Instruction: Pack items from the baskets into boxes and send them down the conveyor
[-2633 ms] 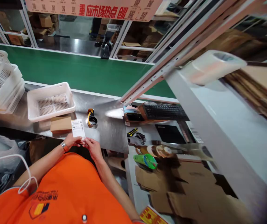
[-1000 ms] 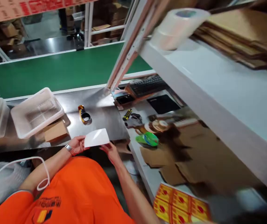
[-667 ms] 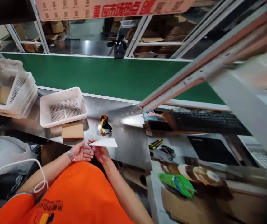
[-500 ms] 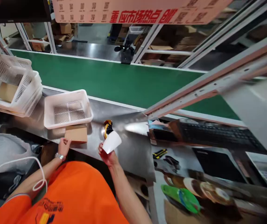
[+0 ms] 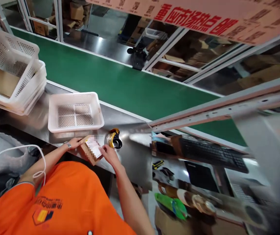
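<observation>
A small cardboard box (image 5: 85, 151) rests at the front of the steel bench, turned at an angle. A white printed label (image 5: 96, 150) lies on its top face, partly blurred out. My left hand (image 5: 76, 143) grips the box's left end. At the label's right edge, the fingers of my right hand (image 5: 109, 154) are closed together on the label; how firmly it is stuck cannot be seen. Just beyond that hand stands a yellow and black tape dispenser (image 5: 115, 139).
Behind the box sits a white plastic basket (image 5: 75, 129). Stacked baskets (image 5: 20, 104) stand at the left, a carton (image 5: 4, 82) in the top one. A green conveyor belt (image 5: 105, 81) runs behind the bench. On the right are a keyboard (image 5: 210, 153) and a green tool (image 5: 171, 205).
My right hand has brought the white label down onto the box. The box has turned and moved slightly right, with my left hand still at its left end. The view has tilted.
</observation>
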`<state>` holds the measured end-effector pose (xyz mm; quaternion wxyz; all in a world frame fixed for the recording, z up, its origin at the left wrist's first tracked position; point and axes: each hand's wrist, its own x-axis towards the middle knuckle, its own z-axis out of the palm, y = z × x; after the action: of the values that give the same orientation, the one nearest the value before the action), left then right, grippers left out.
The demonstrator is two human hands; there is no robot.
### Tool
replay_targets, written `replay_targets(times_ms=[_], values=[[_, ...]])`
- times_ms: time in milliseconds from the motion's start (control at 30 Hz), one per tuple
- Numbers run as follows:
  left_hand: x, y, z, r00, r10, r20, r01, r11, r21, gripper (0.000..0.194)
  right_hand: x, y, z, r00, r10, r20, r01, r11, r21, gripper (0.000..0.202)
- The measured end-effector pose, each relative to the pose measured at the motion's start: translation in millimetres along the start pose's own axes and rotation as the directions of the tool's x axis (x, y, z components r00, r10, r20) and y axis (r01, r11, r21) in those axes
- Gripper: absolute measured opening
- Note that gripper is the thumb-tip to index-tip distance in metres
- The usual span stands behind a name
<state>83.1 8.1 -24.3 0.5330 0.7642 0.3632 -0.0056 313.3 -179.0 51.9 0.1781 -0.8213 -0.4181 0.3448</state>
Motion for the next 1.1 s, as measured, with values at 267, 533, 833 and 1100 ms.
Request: replay_targets(times_ms=[267,533,833,1100], values=[[-37,11,16.9,0.973,0.093,-0.210,-0.051,0.979,0.197,0.058,1,-12,10,0.985,0.077,0.157,-0.027,0.954,-0.299,0.029],[-36,37,69.5,0.953,0.290,0.082,-0.271,0.702,0.658,0.076,10,-24,6,0.973,0.070,0.222,0.046,0.878,-0.477,0.052],[-41,39,72.3,0.983,0.137,-0.119,-0.020,0.733,0.679,0.079,-5,67,-2,0.932,0.220,0.288,-0.251,0.965,0.073,0.034],[-30,55,135.7,0.941,0.269,0.204,-0.337,0.699,0.631,0.084,-22,88,39,0.941,0.204,0.271,-0.333,0.710,0.621,0.051]])
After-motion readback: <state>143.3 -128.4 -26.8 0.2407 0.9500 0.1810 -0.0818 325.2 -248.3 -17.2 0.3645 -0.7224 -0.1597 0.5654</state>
